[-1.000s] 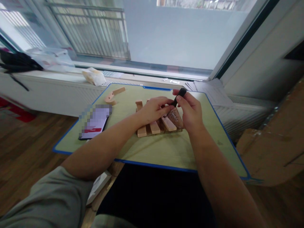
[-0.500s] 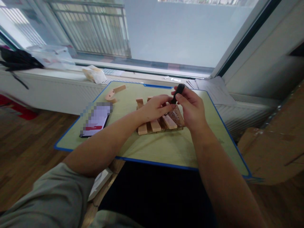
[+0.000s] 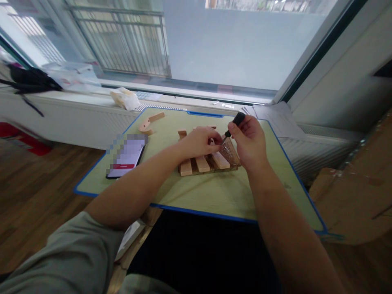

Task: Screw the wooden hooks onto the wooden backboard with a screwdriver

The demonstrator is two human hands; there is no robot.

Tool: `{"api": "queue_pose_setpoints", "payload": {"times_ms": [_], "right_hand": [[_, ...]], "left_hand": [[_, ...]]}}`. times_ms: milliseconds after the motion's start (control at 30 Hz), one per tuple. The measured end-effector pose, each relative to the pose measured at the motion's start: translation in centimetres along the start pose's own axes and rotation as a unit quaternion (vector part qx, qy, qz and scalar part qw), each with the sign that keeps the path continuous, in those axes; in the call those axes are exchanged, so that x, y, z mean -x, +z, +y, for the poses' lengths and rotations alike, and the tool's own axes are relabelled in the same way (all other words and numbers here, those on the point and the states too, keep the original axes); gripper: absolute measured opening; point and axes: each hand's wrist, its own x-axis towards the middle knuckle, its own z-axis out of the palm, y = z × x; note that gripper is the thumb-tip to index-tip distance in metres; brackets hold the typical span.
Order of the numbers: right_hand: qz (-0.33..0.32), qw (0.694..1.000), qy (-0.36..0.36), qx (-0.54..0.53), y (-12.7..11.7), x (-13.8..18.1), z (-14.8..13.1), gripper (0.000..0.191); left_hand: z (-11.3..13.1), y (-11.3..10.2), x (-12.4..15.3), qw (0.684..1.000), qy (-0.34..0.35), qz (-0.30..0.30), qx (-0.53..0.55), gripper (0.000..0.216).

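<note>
In my right hand (image 3: 251,143) is a screwdriver (image 3: 237,121) with a black handle, closed in the fingers and slanting down to the left. Its thin shaft reaches toward the fingertips of my left hand (image 3: 202,141). Those left fingers are bent together around the tip, and whatever they pinch is too small to make out. Beneath the left hand lie several pale wooden slats (image 3: 202,164), partly covered by it. A brown, shiny piece (image 3: 232,153) that looks wrapped in clear plastic lies between the hands, beside the slats.
The small table (image 3: 211,194) has a blue rim. A phone (image 3: 128,157) lies on its left side, with jointed wooden pieces (image 3: 147,125) behind it. A window sill with a crumpled wrapper (image 3: 125,98) runs behind. A cardboard box (image 3: 352,196) stands to the right.
The screwdriver has moved up and right with my right hand, and its metal shaft now shows. My left hand stays over the slats. The whole view has shifted slightly.
</note>
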Motion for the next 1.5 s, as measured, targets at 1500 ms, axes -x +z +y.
{"api": "queue_pose_setpoints", "payload": {"times_ms": [1500], "right_hand": [[-0.007, 1.0, 0.014, 0.006, -0.4, -0.3, 0.3, 0.029]], "left_hand": [[0.0, -0.4, 0.1, 0.992, -0.002, -0.082, -0.093, 0.013]]}}
